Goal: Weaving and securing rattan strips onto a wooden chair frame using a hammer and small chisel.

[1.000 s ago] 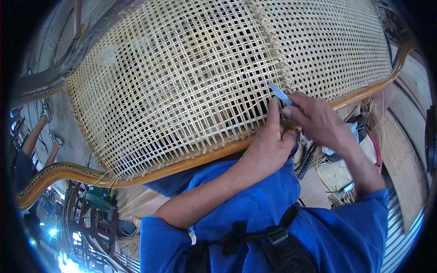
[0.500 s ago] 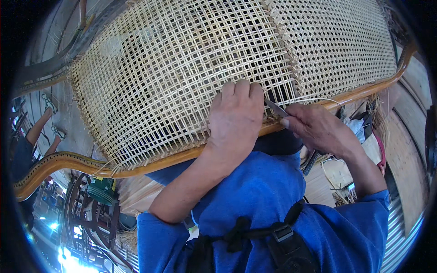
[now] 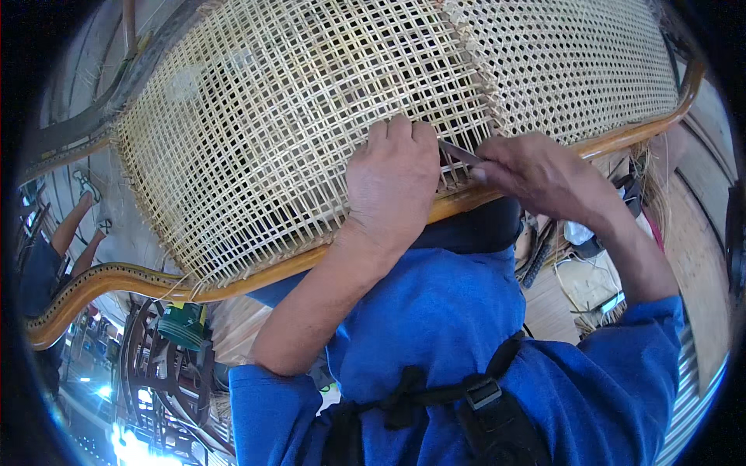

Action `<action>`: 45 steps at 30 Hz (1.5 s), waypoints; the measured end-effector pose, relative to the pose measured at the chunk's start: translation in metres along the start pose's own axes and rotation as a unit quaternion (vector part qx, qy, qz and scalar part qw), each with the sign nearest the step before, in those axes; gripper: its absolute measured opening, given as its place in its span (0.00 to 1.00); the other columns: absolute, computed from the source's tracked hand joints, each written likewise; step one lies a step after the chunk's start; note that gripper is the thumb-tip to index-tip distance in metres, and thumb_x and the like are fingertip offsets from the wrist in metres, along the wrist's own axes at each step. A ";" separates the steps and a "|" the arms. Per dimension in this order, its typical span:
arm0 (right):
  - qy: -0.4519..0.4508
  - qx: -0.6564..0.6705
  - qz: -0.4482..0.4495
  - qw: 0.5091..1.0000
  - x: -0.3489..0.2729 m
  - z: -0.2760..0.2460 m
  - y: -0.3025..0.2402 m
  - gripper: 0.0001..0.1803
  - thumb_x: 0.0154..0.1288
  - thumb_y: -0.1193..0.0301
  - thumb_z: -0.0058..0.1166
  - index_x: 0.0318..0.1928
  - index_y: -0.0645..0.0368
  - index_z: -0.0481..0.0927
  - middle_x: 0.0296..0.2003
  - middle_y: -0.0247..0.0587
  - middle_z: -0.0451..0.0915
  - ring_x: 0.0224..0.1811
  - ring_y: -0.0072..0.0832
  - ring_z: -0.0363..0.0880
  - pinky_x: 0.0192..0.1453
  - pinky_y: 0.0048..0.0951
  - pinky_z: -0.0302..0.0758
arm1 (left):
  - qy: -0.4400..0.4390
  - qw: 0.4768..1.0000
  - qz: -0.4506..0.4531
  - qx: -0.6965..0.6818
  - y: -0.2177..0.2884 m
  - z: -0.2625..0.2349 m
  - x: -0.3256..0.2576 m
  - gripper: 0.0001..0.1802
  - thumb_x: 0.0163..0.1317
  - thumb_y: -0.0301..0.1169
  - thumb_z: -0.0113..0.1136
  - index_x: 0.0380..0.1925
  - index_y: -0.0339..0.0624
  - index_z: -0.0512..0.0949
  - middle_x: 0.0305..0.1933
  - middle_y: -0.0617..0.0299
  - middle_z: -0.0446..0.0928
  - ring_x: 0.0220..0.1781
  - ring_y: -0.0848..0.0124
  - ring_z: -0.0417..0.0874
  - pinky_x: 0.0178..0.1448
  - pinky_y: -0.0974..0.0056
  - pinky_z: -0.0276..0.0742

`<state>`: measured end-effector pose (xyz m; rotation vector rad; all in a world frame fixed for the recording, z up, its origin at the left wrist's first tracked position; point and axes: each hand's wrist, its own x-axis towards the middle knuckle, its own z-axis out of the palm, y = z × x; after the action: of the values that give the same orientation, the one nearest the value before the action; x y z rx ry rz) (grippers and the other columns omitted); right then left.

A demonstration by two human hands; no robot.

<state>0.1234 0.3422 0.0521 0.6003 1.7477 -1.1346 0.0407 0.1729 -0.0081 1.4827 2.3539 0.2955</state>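
A large sheet of woven cane (image 3: 303, 109) spans a curved wooden frame (image 3: 85, 289) in front of me. My left hand (image 3: 392, 179) lies over its near edge, fingers bent down and closed among the strands; its fingertips and whatever they pinch are hidden. Just to the right, my right hand (image 3: 544, 172) is closed around a small knife (image 3: 461, 153). The thin metal blade points left and reaches close to my left fingers, above the open strands by the near rail. The knife's handle is covered by my palm.
A finer-patterned cane panel (image 3: 583, 70) adjoins on the right, past a braided seam (image 3: 483, 85). At lower left are a green container (image 3: 183, 326) and dark carved wooden frames (image 3: 167, 373). Another person's legs (image 3: 71, 225) show at far left. Loose fibres and scraps lie at right.
Both hands have shifted slightly up and left in the picture, the knife with them. The loose strand that stretched rightward over the rail no longer shows.
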 end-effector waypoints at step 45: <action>0.334 -0.474 -0.249 0.776 -0.001 0.050 -0.029 0.10 0.60 0.67 0.51 0.24 0.56 0.76 0.21 0.42 0.75 0.25 0.39 0.77 0.31 0.41 0.71 | 0.072 0.988 -0.126 -0.046 0.004 -0.020 -0.087 0.27 0.53 0.50 0.61 0.45 0.42 0.77 0.48 0.55 0.69 0.51 0.57 0.69 0.51 0.51 0.68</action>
<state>0.1234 0.2847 0.0588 -0.1594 2.8821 -0.1630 0.0706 0.0967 0.0269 1.1418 2.5700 0.4515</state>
